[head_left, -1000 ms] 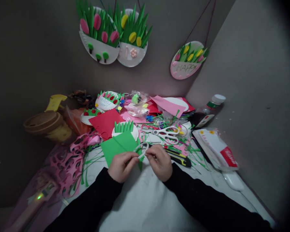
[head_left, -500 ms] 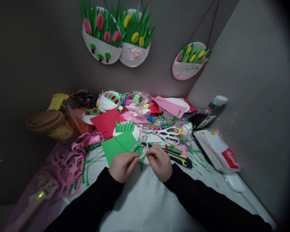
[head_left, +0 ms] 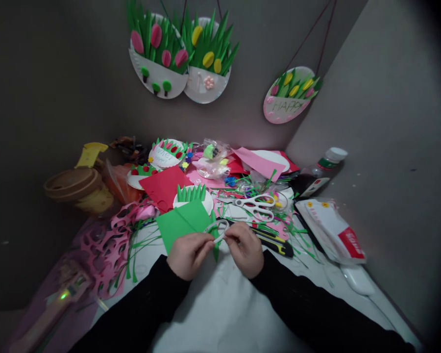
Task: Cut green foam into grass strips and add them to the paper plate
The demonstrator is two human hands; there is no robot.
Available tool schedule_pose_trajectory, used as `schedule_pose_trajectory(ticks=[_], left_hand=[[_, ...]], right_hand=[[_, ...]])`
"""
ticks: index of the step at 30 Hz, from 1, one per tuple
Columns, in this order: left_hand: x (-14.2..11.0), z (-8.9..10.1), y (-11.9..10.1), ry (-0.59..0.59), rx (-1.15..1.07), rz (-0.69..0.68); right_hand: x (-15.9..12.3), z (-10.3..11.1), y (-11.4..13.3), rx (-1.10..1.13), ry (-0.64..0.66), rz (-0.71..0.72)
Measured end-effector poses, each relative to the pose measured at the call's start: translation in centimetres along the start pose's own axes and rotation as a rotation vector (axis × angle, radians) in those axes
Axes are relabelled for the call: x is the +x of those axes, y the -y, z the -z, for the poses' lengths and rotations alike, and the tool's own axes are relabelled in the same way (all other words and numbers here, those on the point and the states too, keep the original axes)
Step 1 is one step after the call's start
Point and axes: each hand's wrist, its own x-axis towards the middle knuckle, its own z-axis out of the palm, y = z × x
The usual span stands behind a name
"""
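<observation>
A thin white ring that looks like a roll of tape (head_left: 223, 223) is held up over the middle of the table. My left hand (head_left: 189, 254) pinches its lower left side between thumb and fingers. Closed too, my right hand (head_left: 244, 248) has its fingertips against the roll's right edge; whether they grip a loose tape end is too small to tell. Under and behind the roll lies a green sheet (head_left: 182, 220), with a narrow green leaf-shaped piece (head_left: 215, 249) hanging by its right edge. Just beyond is a white paper plate (head_left: 206, 203) with green paper grass.
White-handled scissors (head_left: 255, 202) and a black-and-yellow cutter (head_left: 277, 244) lie right of the hands. Pink cut-out scraps (head_left: 105, 245) and a glue gun (head_left: 64, 294) are at left. A bottle (head_left: 325, 166) and a white-and-red packet (head_left: 332, 230) stand right. Decorated plates (head_left: 158, 78) hang behind.
The tape roll has tilted flatter and shifted slightly right between my fingers. Both hands keep nearly the same place; the whole view has shifted slightly.
</observation>
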Motion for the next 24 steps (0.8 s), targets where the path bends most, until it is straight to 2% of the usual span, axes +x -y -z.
schedule_pose_trajectory(ticks=[4, 7, 16, 20, 24], left_hand=[[-0.01, 0.05, -0.17, 0.013, -0.003, 0.025], [-0.08, 0.00, -0.11, 0.004, -0.017, 0.015], [-0.08, -0.06, -0.16, -0.025, -0.019, 0.038], [-0.12, 0.07, -0.07, -0.067, 0.065, -0.018], [-0.25, 0.02, 0.74, -0.143, 0.244, -0.058]], right_hand=[[0.00, -0.09, 0.13, -0.004, -0.039, -0.017], [-0.09, -0.07, 0.08, -0.017, -0.011, -0.038], [-0.09, 0.13, 0.01, -0.014, -0.012, 0.030], [0.12, 0.44, 0.23, -0.020, 0.021, -0.012], [0.22, 0.73, 0.27, -0.027, 0.057, -0.008]])
